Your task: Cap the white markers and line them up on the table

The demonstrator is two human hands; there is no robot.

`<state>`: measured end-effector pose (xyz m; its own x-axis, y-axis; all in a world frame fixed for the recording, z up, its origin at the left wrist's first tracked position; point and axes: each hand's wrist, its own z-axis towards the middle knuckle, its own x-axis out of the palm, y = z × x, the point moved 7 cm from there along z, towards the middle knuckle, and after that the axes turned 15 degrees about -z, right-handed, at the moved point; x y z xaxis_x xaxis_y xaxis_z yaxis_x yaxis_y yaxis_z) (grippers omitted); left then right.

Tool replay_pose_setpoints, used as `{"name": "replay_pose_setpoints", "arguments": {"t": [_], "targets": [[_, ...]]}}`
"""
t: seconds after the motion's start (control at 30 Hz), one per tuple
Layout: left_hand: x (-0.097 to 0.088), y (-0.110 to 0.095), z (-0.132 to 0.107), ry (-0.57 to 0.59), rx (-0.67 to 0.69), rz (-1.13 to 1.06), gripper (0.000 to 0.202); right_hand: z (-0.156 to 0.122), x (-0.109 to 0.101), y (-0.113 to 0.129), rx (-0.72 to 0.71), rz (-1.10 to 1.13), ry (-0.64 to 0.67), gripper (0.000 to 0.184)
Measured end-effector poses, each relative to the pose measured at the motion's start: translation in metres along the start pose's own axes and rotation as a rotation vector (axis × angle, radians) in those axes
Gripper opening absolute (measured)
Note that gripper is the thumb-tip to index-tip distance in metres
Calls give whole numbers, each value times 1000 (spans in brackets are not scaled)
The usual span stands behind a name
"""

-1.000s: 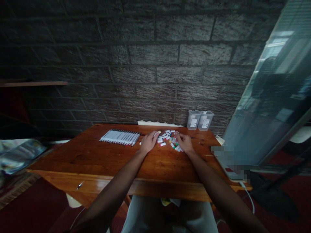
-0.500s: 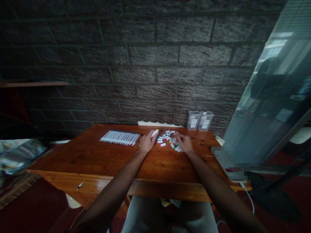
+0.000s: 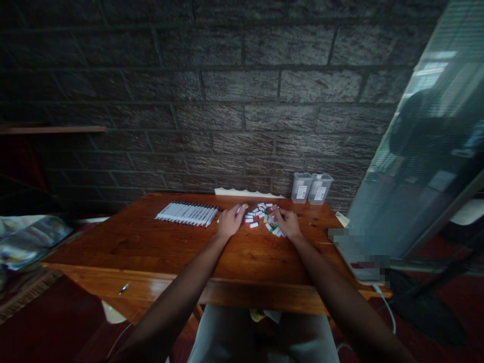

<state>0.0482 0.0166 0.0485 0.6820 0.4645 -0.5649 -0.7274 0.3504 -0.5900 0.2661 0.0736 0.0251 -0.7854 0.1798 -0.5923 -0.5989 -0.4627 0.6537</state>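
Note:
My left hand (image 3: 229,222) rests on the wooden table (image 3: 151,242) with its fingers curled round a white marker (image 3: 241,207) whose tip pokes out toward the pile. My right hand (image 3: 287,223) lies on the right side of a pile of small coloured marker caps (image 3: 260,214), fingers bent down into the caps; what they pinch is hidden. A neat row of white markers (image 3: 187,214) lies to the left of my left hand.
Two clear plastic containers (image 3: 310,187) with labels stand at the table's back right against the brick wall. A white scalloped strip (image 3: 245,192) lies along the back edge. A glass panel (image 3: 416,161) leans at the right. A white cable (image 3: 385,302) hangs off the right corner.
My left hand raised the marker slightly half a second ago and has lowered it back toward the caps. My right hand has stayed on the pile.

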Motion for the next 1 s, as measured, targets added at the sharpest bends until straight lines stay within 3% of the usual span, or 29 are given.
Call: {"name": "replay_pose_setpoints", "arguments": {"t": [0.33,0.63,1.0], "targets": [[3,2,0,42,-9,-18,51,0,0,0,18,15,-11,55],[-2,0,-1,8,-71,27,55,-1,-2,1,22,-6,4,57],[2,-4,-1,92,21,4,47,-1,-1,2,16,19,-1,54]]}}
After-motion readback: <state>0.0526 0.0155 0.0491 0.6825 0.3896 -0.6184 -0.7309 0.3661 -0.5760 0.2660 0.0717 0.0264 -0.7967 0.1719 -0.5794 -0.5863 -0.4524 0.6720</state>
